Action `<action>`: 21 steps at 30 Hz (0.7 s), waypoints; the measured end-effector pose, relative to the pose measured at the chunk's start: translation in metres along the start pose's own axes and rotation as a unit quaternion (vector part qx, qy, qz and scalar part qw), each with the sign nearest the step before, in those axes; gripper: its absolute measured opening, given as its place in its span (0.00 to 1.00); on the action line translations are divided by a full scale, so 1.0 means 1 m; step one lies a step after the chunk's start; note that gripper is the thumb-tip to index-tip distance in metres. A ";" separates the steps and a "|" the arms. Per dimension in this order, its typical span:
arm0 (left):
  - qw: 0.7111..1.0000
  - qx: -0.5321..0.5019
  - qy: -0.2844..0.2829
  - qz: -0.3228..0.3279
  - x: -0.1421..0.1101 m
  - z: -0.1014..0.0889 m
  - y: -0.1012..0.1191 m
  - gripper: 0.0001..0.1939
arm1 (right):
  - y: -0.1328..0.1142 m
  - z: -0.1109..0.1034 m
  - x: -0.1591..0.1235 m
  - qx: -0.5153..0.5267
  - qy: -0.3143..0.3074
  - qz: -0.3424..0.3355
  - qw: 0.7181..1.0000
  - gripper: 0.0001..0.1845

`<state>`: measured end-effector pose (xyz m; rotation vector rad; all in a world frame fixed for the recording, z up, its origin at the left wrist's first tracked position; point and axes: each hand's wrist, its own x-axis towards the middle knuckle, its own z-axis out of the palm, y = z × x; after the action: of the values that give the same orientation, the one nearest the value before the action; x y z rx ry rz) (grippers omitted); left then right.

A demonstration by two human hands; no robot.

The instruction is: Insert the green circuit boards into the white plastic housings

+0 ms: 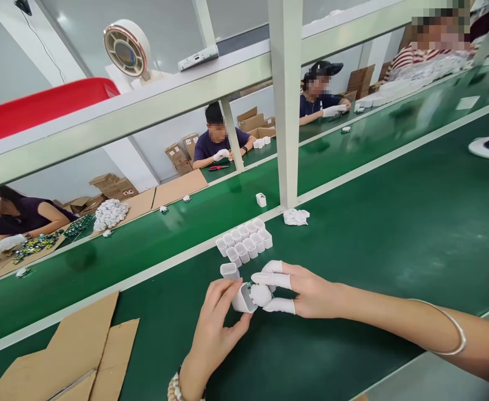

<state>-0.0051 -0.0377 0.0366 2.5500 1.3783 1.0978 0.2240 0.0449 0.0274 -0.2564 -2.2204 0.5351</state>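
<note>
My left hand (pixel 221 320) grips a white plastic housing (pixel 243 301), tilted so its open mouth faces right. In my right hand (pixel 288 287), whose fingers wear white finger cots, is a round white part with a green circuit board (pixel 261 295). That part is right at the mouth of the housing; whether the two touch I cannot tell. Just behind my left fingers stands another open white housing (pixel 230 271). Beyond it, several more white housings (pixel 247 240) are lined up in two rows on the green work surface.
Cut cardboard sheets (pixel 60 351) lie at the left. A crumpled white cloth or glove (pixel 296 217) rests by the upright post (pixel 287 111). Across the green conveyor belt (pixel 211 203), carrying a white housing (pixel 261 199) and several board parts, other people sit working. A red bin (pixel 48 108) and fan (pixel 126 49) sit above.
</note>
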 end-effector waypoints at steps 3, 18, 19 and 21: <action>1.000 0.004 -0.002 0.003 -0.001 0.001 -0.001 0.29 | -0.002 0.000 -0.001 0.001 -0.012 0.019 1.000 0.27; 0.998 0.050 -0.033 0.017 -0.002 0.002 0.000 0.27 | -0.015 0.004 -0.002 -0.089 -0.025 0.045 0.995 0.24; 0.998 0.052 -0.036 0.018 -0.002 0.002 0.000 0.26 | -0.015 0.004 -0.001 -0.096 -0.026 0.042 0.994 0.23; 0.998 0.051 -0.038 0.017 -0.002 0.002 0.000 0.26 | -0.017 0.004 0.000 -0.108 -0.032 0.044 0.993 0.23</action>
<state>-0.0043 -0.0385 0.0339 2.6644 1.4145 0.9467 0.2212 0.0288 0.0328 -0.4565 -2.3405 0.3534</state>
